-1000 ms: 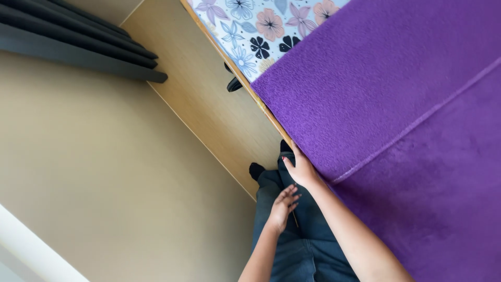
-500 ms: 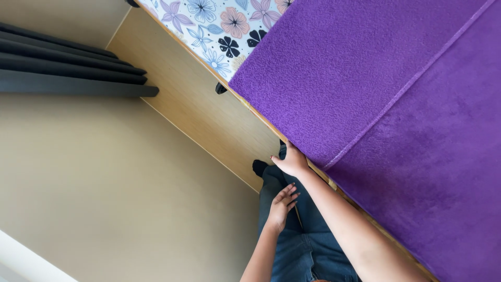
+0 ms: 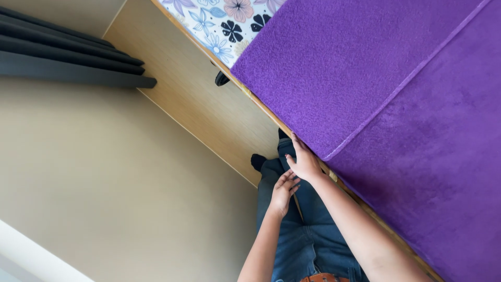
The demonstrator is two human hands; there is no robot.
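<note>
My arms (image 3: 334,219) are bare; I wear blue jeans (image 3: 308,240), a brown belt (image 3: 324,278) at six o'clock, black socks (image 3: 258,161).
</note>
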